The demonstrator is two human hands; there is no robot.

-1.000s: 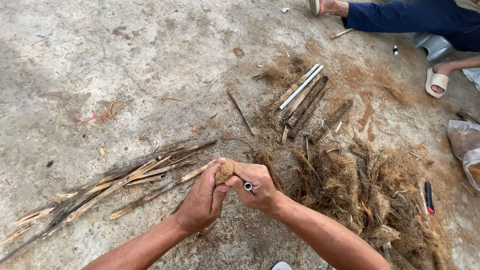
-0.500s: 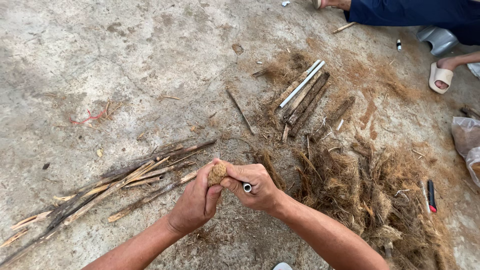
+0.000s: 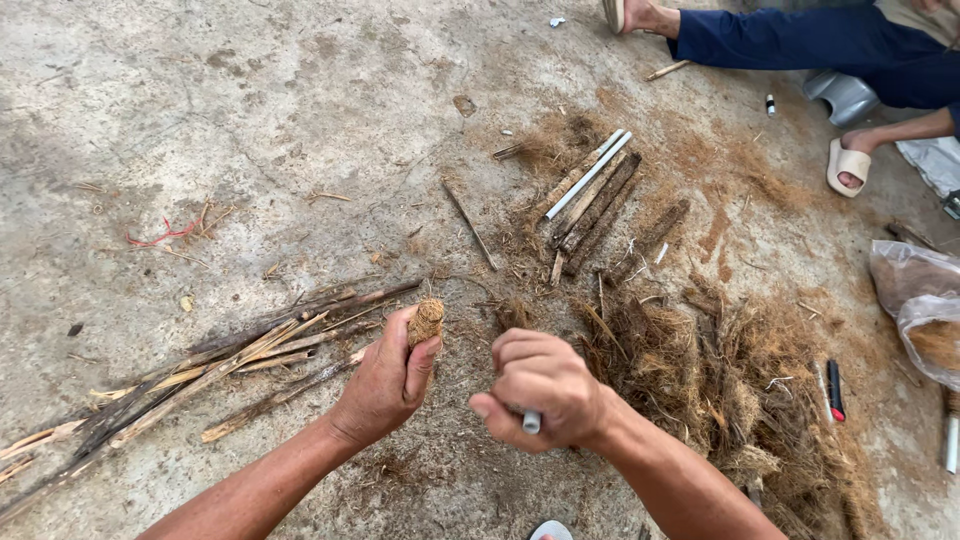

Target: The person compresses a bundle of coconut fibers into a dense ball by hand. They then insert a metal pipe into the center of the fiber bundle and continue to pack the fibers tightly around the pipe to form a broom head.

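Hands apart, left hand (image 3: 385, 385) gripping fibrous stub (image 3: 426, 321)

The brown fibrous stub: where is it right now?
In the head view, left of centre, the brown fibrous stub is gripped by the left hand, just right of the stick pile.

Left hand (image 3: 385, 385) holds fibrous stub (image 3: 426, 321) upright; right hand (image 3: 540, 390), just right of it, apart. Split sticks (image 3: 200, 370) lie left on ground (image 3: 250, 120). Fibre heap (image 3: 730, 390) right. Stick bundle (image 3: 590, 205) behind hands. Bag (image 3: 920, 310) at right edge. Another person's legs (image 3: 800, 40) at far right corner.
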